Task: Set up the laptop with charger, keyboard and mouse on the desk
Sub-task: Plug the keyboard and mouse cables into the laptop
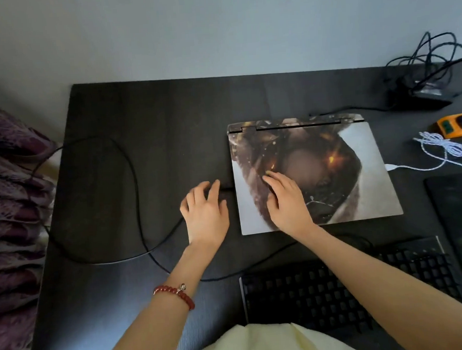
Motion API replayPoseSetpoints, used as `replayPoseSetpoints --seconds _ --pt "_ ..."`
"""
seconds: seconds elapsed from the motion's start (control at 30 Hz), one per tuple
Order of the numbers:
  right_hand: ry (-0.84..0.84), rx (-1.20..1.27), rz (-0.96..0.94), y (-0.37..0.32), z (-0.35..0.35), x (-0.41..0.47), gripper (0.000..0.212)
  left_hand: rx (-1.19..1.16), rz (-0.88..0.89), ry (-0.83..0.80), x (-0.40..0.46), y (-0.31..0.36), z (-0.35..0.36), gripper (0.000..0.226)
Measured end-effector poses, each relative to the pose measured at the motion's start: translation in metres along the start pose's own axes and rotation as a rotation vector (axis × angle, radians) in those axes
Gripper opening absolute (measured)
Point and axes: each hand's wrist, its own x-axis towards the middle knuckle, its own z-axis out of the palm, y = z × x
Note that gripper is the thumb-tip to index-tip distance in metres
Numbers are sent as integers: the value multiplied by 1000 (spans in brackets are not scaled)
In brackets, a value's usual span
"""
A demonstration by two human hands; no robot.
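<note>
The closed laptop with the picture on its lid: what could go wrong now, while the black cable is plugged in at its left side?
1. The left hand pushes the black cable sideways at the closed picture-covered laptop; a tilted plug might strain the port.
2. That cable loops across the dark desk and off its left edge, so a snag could tug the laptop.
3. The right hand rests flat on the lid; hard pressing might stress the screen.

Bare forearms, red bead bracelet (175, 294) on left wrist, pale yellow garment (264, 343)
</note>
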Motion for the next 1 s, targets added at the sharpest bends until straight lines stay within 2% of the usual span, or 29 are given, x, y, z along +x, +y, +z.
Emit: replayPoseSetpoints --seconds 0.1,0.23,0.37,0.5,0.57,0.67,0.8,1.0 --pt "75 89 63 20 -20 -54 38 -74 -76 -19 -52 8 -4 42" --pt "168 17 159 68 -49 -115 36 -58 -135 -52 -109 16 4 34" --pt "240 -115 466 126 -76 -161 42 -48 -343 -122 -149 29 14 39" --pt "121 -133 752 175 -92 -199 55 -13 -395 -91 -181 56 25 48" --pt "67 -130 759 187 -92 -207 60 -90 -446 -145 -186 67 32 61" --pt "77 -96 775 199 -97 -205 69 -159 -492 -174 -186 73 39 75" --pt "3 -36 813 212 -100 -206 73 -165 -503 -191 -184 75 38 81" --pt "22 -9 786 211 -95 -217 72 -166 -491 -204 -180 73 35 87"
